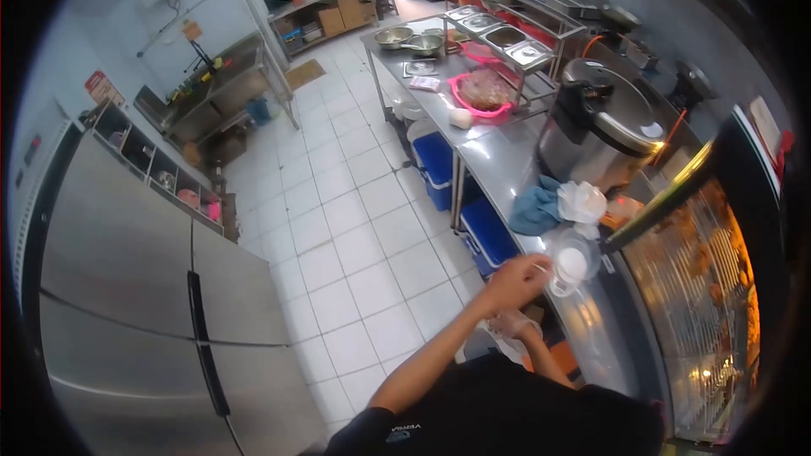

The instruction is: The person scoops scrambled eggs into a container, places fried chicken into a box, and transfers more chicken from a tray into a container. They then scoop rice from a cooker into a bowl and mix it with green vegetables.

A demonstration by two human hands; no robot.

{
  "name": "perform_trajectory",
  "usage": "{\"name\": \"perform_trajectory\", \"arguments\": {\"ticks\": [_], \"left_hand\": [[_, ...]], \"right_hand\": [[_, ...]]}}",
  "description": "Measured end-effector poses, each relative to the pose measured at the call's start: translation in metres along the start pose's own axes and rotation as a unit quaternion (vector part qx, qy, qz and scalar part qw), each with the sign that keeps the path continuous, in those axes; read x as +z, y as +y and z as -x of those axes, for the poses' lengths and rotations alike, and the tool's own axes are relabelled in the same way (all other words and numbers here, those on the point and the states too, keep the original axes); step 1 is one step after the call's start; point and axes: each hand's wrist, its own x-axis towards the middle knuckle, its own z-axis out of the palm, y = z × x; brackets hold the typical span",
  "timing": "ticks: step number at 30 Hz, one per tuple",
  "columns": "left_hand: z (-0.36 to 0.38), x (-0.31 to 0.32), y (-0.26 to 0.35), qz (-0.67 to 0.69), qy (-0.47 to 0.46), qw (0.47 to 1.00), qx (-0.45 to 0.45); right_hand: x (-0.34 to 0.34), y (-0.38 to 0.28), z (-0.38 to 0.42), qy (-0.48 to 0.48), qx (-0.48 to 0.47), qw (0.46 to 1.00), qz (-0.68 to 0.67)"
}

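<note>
Your black shirt (507,409) is filling the nearest part of the head view. Your left grip (517,281) is looking narrow; whether it is pinching anything, I cannot tell. Just right of it, a round white item (573,264) is sitting by a clear tub (594,255) near the tabletop (494,165) edge, so a knock from that grip could be spilling it. Below, your gloved right grip (512,322) is showing too little to judge; loose plastic could be snagging.
</note>
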Motion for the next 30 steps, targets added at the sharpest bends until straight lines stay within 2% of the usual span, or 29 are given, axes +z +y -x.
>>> {"name": "perform_trajectory", "arguments": {"ticks": [1,3,4,5,6,7,8,9,10,11,12,13,15,16,17,19,21,23,26,28,29,30], "left_hand": [[-0.014,-0.038,-0.032,0.049,0.023,0.998,-0.016],[-0.031,-0.112,-0.108,0.105,0.155,0.981,-0.047],[-0.025,-0.149,-0.149,0.084,0.223,0.968,-0.074],[-0.016,-0.184,-0.227,0.069,0.282,0.952,-0.098],[0.009,-0.218,-0.266,-0.073,0.284,0.928,-0.231],[0.060,-0.251,-0.376,-0.420,0.206,0.878,-0.108],[0.121,-0.281,-0.463,-0.478,0.031,0.842,-0.248],[0.175,-0.295,-0.496,-0.350,0.002,0.809,-0.472],[0.214,-0.304,-0.466,-0.282,-0.051,0.747,-0.599],[0.240,-0.314,-0.439,-0.201,-0.098,0.679,-0.699],[0.273,-0.323,-0.429,-0.239,-0.135,0.697,-0.663],[0.320,-0.325,-0.420,-0.205,-0.010,0.796,-0.569],[0.345,-0.330,-0.378,-0.345,-0.091,0.769,-0.531],[0.349,-0.330,-0.368,-0.411,-0.126,0.750,-0.502],[0.337,-0.343,-0.369,-0.398,-0.119,0.746,-0.521],[0.282,-0.381,-0.388,-0.337,-0.057,0.753,-0.562],[0.223,-0.419,-0.406,-0.300,-0.001,0.769,-0.565],[0.164,-0.463,-0.420,-0.282,0.031,0.792,-0.542],[0.076,-0.551,-0.430,-0.282,0.062,0.832,-0.474],[-0.002,-0.632,-0.415,-0.286,0.089,0.862,-0.409],[-0.033,-0.678,-0.450,-0.176,0.223,0.874,-0.394],[-0.064,-0.726,-0.485,-0.255,0.244,0.854,-0.382]], "right_hand": [[0.004,0.001,-0.030,-0.021,0.030,0.999,0.015],[0.012,0.003,-0.089,-0.066,0.088,0.993,0.048],[0.014,0.006,-0.115,-0.073,0.093,0.992,0.050],[0.014,0.007,-0.140,-0.079,0.098,0.991,0.052],[0.012,0.009,-0.166,-0.085,0.103,0.990,0.054],[0.013,0.017,-0.193,-0.086,0.138,0.987,0.010],[0.010,0.012,-0.217,-0.089,0.144,0.986,0.007],[-0.002,0.002,-0.240,-0.090,0.152,0.984,0.006],[-0.023,-0.011,-0.270,-0.087,0.156,0.984,0.008],[-0.042,-0.028,-0.303,-0.148,0.215,0.965,-0.032],[-0.054,-0.036,-0.338,-0.153,0.134,0.978,0.052],[-0.066,-0.041,-0.375,-0.153,0.050,0.977,0.140],[-0.078,-0.033,-0.459,-0.156,-0.009,0.967,0.202],[-0.102,-0.058,-0.487,-0.137,0.009,0.977,0.161],[-0.126,-0.097,-0.520,-0.111,0.024,0.986,0.119],[-0.161,-0.139,-0.592,-0.104,-0.015,0.991,0.080],[-0.166,-0.160,-0.657,-0.085,-0.054,0.993,0.059],[-0.170,-0.174,-0.729,-0.038,-0.094,0.992,0.075],[-0.180,-0.206,-0.806,-0.055,-0.111,0.990,0.074],[-0.189,-0.224,-0.840,-0.117,-0.038,0.989,-0.080],[-0.201,-0.233,-0.866,-0.135,-0.012,0.977,-0.162],[-0.222,-0.236,-0.891,-0.110,-0.035,0.974,-0.197]]}}
